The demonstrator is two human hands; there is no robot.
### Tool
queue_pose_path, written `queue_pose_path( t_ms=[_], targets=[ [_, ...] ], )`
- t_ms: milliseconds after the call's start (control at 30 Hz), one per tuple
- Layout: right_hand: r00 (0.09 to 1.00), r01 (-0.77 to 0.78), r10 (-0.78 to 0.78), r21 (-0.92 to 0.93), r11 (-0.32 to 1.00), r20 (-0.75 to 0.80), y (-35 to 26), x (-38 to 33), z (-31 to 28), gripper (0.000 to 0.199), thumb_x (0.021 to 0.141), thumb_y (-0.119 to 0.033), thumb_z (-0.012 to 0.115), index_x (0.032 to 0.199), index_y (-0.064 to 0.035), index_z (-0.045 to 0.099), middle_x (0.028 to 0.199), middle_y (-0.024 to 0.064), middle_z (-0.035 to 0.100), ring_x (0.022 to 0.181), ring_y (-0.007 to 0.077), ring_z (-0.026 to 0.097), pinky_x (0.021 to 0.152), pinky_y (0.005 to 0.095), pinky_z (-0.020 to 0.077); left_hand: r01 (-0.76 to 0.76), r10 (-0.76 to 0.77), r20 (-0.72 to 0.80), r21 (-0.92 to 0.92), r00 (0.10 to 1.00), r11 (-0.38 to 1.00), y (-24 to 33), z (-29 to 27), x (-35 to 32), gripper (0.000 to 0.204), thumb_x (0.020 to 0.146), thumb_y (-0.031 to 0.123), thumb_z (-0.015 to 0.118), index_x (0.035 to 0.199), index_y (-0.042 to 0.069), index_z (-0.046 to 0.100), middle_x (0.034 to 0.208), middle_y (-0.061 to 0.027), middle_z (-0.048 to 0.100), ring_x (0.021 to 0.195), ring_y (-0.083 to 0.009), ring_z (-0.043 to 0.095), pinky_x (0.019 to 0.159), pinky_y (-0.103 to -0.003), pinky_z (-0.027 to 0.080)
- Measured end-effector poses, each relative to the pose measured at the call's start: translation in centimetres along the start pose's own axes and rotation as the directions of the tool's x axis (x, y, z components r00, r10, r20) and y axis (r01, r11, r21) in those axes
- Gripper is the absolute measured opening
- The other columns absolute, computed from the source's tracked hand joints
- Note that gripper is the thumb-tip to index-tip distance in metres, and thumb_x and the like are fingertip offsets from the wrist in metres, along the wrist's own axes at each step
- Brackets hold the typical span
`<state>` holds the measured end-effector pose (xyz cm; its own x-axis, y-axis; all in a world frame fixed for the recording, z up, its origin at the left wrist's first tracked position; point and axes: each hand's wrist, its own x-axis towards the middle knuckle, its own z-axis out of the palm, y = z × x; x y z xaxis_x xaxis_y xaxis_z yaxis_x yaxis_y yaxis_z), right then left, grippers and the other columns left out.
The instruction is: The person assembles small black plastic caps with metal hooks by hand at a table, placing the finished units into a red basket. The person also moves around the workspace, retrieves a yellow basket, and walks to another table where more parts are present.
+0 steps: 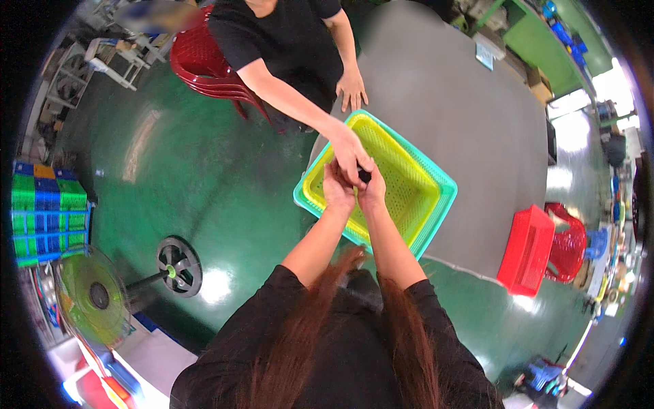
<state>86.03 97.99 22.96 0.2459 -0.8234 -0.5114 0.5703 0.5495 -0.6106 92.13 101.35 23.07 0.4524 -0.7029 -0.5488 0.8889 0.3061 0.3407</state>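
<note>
My left hand (pixel 338 192) and my right hand (pixel 372 189) are held close together, cupped, above a yellow perforated basket (pixel 417 198). A small black object (pixel 364 175) shows at the fingers of my right hand; its kind cannot be made out. Another person's hand (pixel 350 151) reaches in from the far side and lies over my hands, touching the black object or right beside it. That hand hides most of my left fingers. The yellow basket sits inside a turquoise basket (pixel 446 194).
Both baskets stand at the left edge of a grey table (pixel 470 129), where the person's other hand (pixel 351 88) rests. A red basket (pixel 528 249) is at the table's right edge. Stacked red chairs (pixel 204 61) stand far left, and a fan (pixel 95 296) nearer on the left.
</note>
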Motion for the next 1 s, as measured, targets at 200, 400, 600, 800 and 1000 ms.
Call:
queue_pose_path(
  t_ms=[200,400,600,800,1000],
  targets=[
    [0.999,0.041,-0.043,0.322,0.946,-0.002,0.8,-0.3,0.1,0.023,0.088,-0.02,0.054,0.101,-0.001,0.059,0.093,0.0079,0.062,0.086,0.0183,0.059,0.08,0.0304,0.048,0.001,-0.011,0.169,0.054,0.985,0.999,-0.3,-0.1,0.1,0.04,0.097,0.037,0.029,0.115,0.007,0.048,0.11,-0.0079,0.056,0.101,-0.02,0.053,0.091,-0.034,0.041],
    [0.959,0.264,-0.228,0.242,0.934,-0.167,1.0,-1.2,-2.2,0.02,0.082,-0.006,0.063,0.101,-0.0021,0.059,0.095,0.0064,0.061,0.089,0.0164,0.058,0.082,0.0295,0.0478,0.053,-0.095,0.247,0.168,0.964,0.984,-1.9,0.8,-1.7,0.041,0.095,0.033,0.039,0.124,0.004,0.043,0.112,-0.0089,0.053,0.104,-0.0196,0.049,0.095,-0.034,0.038],
    [0.867,0.487,-0.413,0.295,0.822,-0.279,-4.7,-5.5,-7.4,0.03,0.08,0.006,0.061,0.108,-0.0043,0.056,0.093,0.0034,0.057,0.087,0.0158,0.056,0.081,0.0272,0.0473,0.051,-0.21,0.412,0.366,0.887,0.929,-8.7,2.8,-6.7,0.03,0.089,0.006,0.049,0.119,0.003,0.047,0.109,-0.0071,0.054,0.102,-0.0168,0.049,0.093,-0.031,0.04],
    [0.687,0.695,-0.57,0.181,0.696,-0.451,-13.9,-14.6,-18.3,0.031,0.082,0.004,0.056,0.112,-0.0035,0.053,0.099,0.0054,0.058,0.09,0.0164,0.056,0.08,0.0277,0.0485,0.018,-0.448,0.534,0.628,0.717,0.778,-21.3,4.8,-17.5,0.03,0.087,0.0,0.048,0.118,0.002,0.05,0.109,-0.007,0.054,0.105,-0.0176,0.05,0.096,-0.031,0.039],
    [0.444,0.851,-0.63,0.079,0.52,-0.636,-24.1,-30.4,-36.9,0.031,0.088,-0.001,0.05,0.119,-0.0031,0.051,0.108,0.0064,0.057,0.102,0.0157,0.052,0.09,0.0261,0.0418,-0.359,-0.662,0.672,0.738,0.331,0.57,-40.6,2.9,-35.1,0.039,0.086,-0.005,0.038,0.124,-0.001,0.044,0.124,-0.0126,0.047,0.117,-0.0212,0.044,0.102,-0.034,0.034]
  ],
)
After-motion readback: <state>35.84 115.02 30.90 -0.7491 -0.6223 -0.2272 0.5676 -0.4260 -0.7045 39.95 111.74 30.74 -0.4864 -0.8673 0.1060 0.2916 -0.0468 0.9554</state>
